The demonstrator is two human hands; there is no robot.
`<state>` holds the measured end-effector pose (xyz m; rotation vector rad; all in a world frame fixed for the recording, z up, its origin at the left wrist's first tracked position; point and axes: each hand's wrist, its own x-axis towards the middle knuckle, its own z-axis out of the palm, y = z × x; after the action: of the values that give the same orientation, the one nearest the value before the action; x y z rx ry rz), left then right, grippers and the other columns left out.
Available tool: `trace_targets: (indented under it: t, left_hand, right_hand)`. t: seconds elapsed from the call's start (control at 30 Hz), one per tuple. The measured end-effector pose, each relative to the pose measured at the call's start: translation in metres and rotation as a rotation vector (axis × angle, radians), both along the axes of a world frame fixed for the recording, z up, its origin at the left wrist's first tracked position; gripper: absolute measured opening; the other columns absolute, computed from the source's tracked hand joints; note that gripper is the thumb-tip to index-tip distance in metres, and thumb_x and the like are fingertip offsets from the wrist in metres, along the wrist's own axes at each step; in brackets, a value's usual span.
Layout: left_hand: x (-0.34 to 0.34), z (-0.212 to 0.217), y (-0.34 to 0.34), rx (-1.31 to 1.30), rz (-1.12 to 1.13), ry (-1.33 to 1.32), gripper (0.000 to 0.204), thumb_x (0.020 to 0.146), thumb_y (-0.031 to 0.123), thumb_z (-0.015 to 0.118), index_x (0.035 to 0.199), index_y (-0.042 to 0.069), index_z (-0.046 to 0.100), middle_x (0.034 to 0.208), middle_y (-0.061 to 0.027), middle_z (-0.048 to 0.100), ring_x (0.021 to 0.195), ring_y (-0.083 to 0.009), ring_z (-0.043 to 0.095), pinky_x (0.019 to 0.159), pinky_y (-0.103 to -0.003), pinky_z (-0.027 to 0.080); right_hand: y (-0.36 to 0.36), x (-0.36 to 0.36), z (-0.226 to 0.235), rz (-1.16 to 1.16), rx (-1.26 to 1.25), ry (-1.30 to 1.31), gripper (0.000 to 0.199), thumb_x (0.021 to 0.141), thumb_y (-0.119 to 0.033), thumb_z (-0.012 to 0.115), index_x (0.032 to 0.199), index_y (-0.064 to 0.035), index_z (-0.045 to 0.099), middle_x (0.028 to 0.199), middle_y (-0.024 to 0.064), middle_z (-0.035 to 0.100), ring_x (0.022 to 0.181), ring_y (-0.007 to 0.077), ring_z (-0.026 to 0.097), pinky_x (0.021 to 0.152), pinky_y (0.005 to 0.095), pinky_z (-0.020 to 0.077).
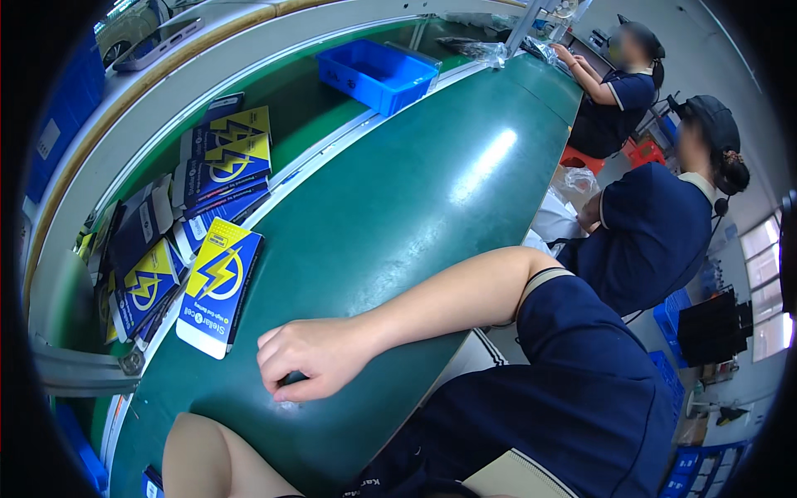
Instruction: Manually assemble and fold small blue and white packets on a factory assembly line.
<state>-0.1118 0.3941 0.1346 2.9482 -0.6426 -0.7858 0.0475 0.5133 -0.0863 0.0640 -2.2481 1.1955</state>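
My right hand (pixel 311 358) rests on the green work table (pixel 398 274), its fingers curled into a loose fist. A dark gap shows between thumb and fingers, and no held thing can be seen there. Of my left arm (pixel 212 456) only a bent part shows at the lower left; the left hand is out of view. Beside my right hand, on its left, lies a flat blue, yellow and white carton (pixel 220 286) with a lightning-bolt print. It sits apart from the fingers, overlapping the table's far rim.
Several similar cartons (pixel 228 158) are heaped in the green trough beyond the rim. A blue plastic bin (pixel 378 73) stands farther along. A phone (pixel 158 43) lies on the upper shelf. Clear plastic bags (pixel 473 50) lie at the far end. Two people (pixel 656 224) sit along the right.
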Motion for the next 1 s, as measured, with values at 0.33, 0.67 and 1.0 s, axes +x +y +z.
trace_targets:
  t: [0.33,0.67,1.0]
  left_hand:
    - [-0.045,-0.046,0.034,-0.01,-0.027,-0.102,0.069,0.084,0.027,0.052,0.142,-0.008,0.044,0.145,-0.0271,0.047,0.137,-0.0417,0.043,0.119,-0.055,0.027]
    - [-0.054,-0.064,0.039,0.015,0.005,-0.173,0.068,0.084,0.027,0.052,0.141,-0.008,0.045,0.145,-0.0271,0.047,0.136,-0.0417,0.043,0.119,-0.055,0.027]
    - [-0.057,-0.069,0.028,0.032,0.053,-0.214,0.067,0.084,0.028,0.051,0.141,-0.008,0.045,0.144,-0.027,0.047,0.136,-0.0416,0.043,0.119,-0.055,0.027]
  right_hand:
    - [-0.007,0.002,0.009,0.073,-0.107,-0.021,0.009,0.09,-0.007,0.067,0.082,-0.0025,0.063,0.079,0.0086,0.06,0.078,0.0283,0.056,0.068,0.0384,0.0465]
    - [-0.002,0.01,0.012,0.14,-0.004,-0.075,0.008,0.092,-0.009,0.064,0.086,-0.0048,0.065,0.087,0.0068,0.06,0.084,0.0262,0.055,0.073,0.0375,0.0457]
    - [-0.004,0.013,0.015,0.129,0.013,-0.113,0.007,0.092,-0.009,0.065,0.087,-0.0045,0.066,0.09,0.0064,0.06,0.086,0.0252,0.055,0.075,0.0373,0.0462]
